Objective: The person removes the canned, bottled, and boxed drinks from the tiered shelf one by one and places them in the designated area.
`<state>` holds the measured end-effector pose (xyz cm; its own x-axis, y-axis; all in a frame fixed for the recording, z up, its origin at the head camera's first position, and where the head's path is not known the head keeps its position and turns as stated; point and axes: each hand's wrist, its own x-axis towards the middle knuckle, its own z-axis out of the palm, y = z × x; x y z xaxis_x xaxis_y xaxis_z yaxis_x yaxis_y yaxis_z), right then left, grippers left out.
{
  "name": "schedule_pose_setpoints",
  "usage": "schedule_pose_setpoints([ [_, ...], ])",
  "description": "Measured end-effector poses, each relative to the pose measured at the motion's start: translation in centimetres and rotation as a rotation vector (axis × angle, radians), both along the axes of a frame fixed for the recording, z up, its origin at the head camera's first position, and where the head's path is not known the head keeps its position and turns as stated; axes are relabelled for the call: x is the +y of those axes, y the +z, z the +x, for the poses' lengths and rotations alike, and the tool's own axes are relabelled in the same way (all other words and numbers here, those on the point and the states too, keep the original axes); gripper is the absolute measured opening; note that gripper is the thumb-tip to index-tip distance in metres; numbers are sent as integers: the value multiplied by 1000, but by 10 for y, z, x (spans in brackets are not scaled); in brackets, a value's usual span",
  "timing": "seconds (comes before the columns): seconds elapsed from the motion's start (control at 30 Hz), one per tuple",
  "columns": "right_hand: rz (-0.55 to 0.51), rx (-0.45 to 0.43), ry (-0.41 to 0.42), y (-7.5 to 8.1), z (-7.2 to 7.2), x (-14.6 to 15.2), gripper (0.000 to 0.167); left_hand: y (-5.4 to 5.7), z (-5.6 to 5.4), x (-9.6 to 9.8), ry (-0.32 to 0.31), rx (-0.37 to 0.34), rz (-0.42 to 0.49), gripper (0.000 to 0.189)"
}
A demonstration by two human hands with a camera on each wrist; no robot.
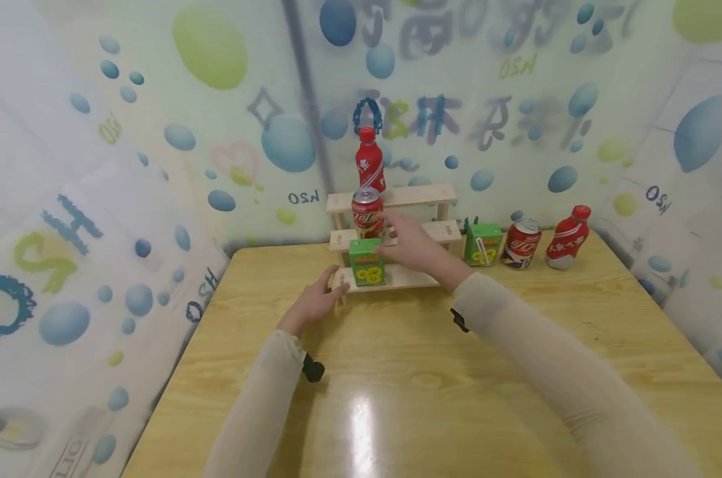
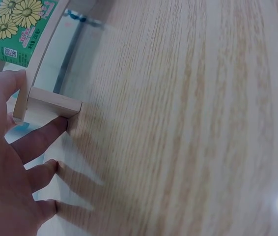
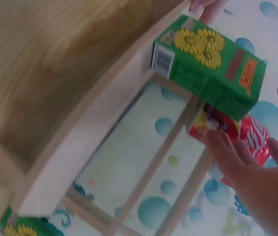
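Observation:
A three-step wooden shelf stands by the back wall. My left hand holds its lower left end, thumb on the board and index finger against the short leg below. A green drink carton with yellow flowers stands on the lowest step near that end. Behind it, a red soda can is on the middle step, and a red bottle is on the top one. My right hand is beside the can with fingers spread and loosely bent, fingertips at the can's right side in the head view.
To the right of the shelf stand a second green carton with a straw on it, a second soda can and a second red bottle. The wooden table meets patterned walls at the back and sides.

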<state>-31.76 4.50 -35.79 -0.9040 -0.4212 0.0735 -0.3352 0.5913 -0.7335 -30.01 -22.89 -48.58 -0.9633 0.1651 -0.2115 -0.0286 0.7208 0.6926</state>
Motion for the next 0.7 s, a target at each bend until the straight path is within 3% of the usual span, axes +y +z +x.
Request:
schedule_pose_setpoints([
  [0.27, 7, 20, -17, -27, 1, -20, 61, 0, -1, 2, 3, 0, 4, 83],
  [0.47, -143, -36, -109, -41, 2, -21, 47, -1, -2, 4, 3, 4, -3, 83],
  [0.7, -259, -82, -175, -56, -1, -25, 47, 0, -1, 2, 1, 2, -13, 83],
])
